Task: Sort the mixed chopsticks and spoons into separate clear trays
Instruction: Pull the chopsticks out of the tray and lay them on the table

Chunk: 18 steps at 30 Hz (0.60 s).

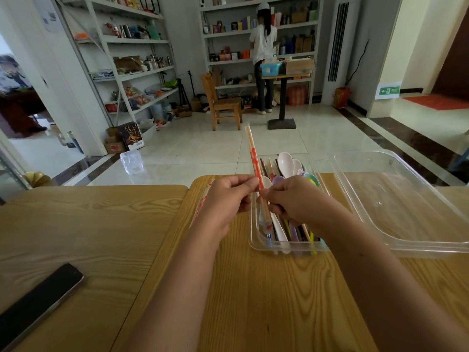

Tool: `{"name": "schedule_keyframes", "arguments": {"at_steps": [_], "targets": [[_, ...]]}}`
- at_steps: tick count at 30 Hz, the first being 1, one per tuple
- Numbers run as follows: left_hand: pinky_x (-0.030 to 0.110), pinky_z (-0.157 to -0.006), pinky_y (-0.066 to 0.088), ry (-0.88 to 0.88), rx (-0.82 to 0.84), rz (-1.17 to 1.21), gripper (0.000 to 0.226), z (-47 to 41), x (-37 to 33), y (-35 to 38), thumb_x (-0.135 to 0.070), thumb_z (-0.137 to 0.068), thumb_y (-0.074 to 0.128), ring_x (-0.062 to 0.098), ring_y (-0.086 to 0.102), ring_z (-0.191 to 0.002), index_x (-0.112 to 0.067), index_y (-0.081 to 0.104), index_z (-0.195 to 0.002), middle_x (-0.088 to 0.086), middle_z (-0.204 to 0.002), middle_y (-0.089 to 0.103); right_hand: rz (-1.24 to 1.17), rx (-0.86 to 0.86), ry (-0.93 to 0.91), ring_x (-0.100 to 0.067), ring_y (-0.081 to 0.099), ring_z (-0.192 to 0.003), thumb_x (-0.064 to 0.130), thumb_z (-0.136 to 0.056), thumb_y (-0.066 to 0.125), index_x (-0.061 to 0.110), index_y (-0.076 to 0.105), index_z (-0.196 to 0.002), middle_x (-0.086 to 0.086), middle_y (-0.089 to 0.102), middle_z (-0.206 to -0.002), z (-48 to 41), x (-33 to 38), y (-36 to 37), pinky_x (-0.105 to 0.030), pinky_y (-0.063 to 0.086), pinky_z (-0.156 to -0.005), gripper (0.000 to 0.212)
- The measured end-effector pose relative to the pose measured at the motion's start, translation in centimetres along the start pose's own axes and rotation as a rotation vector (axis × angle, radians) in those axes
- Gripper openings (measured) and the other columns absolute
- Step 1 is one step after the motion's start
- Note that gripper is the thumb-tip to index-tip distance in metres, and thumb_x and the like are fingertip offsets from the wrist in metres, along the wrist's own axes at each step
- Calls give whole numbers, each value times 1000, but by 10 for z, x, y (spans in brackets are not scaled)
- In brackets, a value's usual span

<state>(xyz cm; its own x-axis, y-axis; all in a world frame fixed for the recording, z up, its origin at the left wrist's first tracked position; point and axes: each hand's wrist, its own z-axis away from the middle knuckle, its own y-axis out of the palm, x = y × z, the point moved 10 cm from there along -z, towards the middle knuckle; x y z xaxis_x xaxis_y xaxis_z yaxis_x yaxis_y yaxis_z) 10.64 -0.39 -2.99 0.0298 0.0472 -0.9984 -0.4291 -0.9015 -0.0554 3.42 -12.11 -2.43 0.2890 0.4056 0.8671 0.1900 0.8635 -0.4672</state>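
Wooden table (pixel 266 288) fronts glossy tiled floor (pixel 279 138), shelves (pixel 142 41).

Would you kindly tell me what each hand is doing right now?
Left hand: closed, pinching the wrapped chopsticks.
Right hand: closed on the same wrapped chopsticks.

Both hands (pixel 229 196) crowd the full tray (pixel 256 240) at 12 o'clock. The empty tray (pixel 396 199) at 2 o'clock lies open. Bare bench (pixel 266 288) at 6; a phone (pixel 38 301) blocks 8 o'clock.
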Motion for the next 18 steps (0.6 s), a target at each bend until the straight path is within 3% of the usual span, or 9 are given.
{"name": "schedule_keyframes", "arguments": {"at_steps": [5, 9, 14, 18], "targets": [[22, -57, 51, 3, -37, -48, 10, -2, 0, -10, -17, -90, 69, 8, 56, -60, -14, 74, -98, 12, -82, 71, -3, -17, -30, -1, 43, -34, 21, -97, 58, 7, 68, -80, 4, 52, -48, 1, 1, 1, -12, 40, -39, 24], [29, -62, 54, 35, -179, -152, 9, -6, 0, -43, -17, -91, 68, 11, 56, -60, -15, 74, -97, -1, -69, 67, 19, -114, -80, -3, 49, -43, 22, -94, 63, 12, 69, -77, 1, 58, -60, -1, -1, -10, -15, 43, -47, 21], [20, -51, 45, 12, -271, -413, 7, -13, 15, -75, -19, -91, 68, 5, 54, -53, -15, 72, -94, 1, -80, 69, 9, -127, -91, -5, 53, -53, 24, -94, 63, 23, 67, -77, 12, 55, -75, -2, -3, -15, -14, 42, -47, 17], [19, -50, 44, -30, -267, -638, 8, -16, 35, -73, -19, -92, 66, 8, 61, -62, -18, 71, -87, -3, -86, 69, 44, -131, -110, -9, 56, -59, 26, -94, 64, 24, 65, -77, 2, 61, -73, -3, -2, -14, -18, 46, -52, 17]]}}
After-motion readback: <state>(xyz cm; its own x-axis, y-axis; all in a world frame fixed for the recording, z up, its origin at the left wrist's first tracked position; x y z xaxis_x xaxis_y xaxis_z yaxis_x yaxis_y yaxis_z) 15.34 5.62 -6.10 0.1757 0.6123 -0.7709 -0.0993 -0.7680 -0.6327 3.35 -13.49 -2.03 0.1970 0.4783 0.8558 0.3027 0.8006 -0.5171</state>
